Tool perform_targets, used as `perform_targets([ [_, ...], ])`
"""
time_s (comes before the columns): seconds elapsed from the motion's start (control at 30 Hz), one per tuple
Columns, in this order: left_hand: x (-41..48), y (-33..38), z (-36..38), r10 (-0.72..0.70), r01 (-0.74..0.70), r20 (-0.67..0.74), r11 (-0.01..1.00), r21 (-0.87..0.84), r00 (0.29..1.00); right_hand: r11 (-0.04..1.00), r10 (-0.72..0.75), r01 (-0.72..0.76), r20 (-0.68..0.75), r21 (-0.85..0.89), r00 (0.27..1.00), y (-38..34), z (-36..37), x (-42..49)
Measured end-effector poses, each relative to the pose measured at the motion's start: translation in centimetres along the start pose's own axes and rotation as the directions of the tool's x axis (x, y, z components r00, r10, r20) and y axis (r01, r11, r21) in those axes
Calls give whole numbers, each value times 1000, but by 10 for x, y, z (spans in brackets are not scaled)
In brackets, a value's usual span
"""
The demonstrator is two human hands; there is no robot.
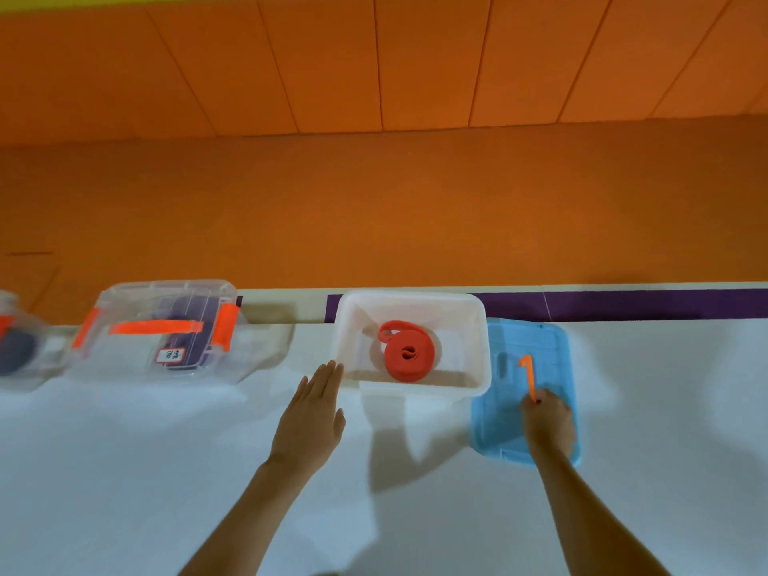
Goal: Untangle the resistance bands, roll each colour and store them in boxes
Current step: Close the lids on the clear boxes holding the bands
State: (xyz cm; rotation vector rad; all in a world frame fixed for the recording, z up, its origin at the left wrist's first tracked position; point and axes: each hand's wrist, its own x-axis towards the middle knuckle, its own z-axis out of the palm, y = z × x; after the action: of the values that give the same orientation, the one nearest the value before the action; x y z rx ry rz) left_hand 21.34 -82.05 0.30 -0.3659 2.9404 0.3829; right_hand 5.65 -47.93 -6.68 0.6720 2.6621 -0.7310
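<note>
— Where's the red band?
— Rolled in the open white box [478,326]: red resistance band [409,355]. My left hand [311,417] lies flat and empty beside it; my right hand [548,421] pinches the blue lid [498,430]'s orange handle [528,376].

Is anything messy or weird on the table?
Slightly: the rolled red band in the open white box has its tail end sticking out in a loop, not tucked in. The blue lid lies off, beside the box.

Matt rubbery red band [409,356], translucent white plastic box [478,326], glossy blue plastic lid [498,421], smooth white table [124,471]
</note>
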Motion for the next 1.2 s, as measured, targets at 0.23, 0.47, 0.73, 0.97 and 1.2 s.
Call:
perform_targets([
  [0.23,0,-2,-3,36,-36,28,999,6,999,974,28,28,-240,226,970,13,-35,7],
  [0.47,2,6,-3,33,-33,-18,999,4,999,872,-231,351,-345,342,910,-42,-86,-2],
  [0.73,22,7,-28,-349,186,-148,759,-624,925,657,-748,752,-75,50,659,-126,-52,-52],
  [0.97,66,19,-25,-225,143,5,599,-788,974,653,-757,757,53,25,651,-141,-2,-69],
  [1.2,87,16,-6,-201,49,-113,659,-751,973,621,-781,783,-122,-37,613,-107,6,-55],
])
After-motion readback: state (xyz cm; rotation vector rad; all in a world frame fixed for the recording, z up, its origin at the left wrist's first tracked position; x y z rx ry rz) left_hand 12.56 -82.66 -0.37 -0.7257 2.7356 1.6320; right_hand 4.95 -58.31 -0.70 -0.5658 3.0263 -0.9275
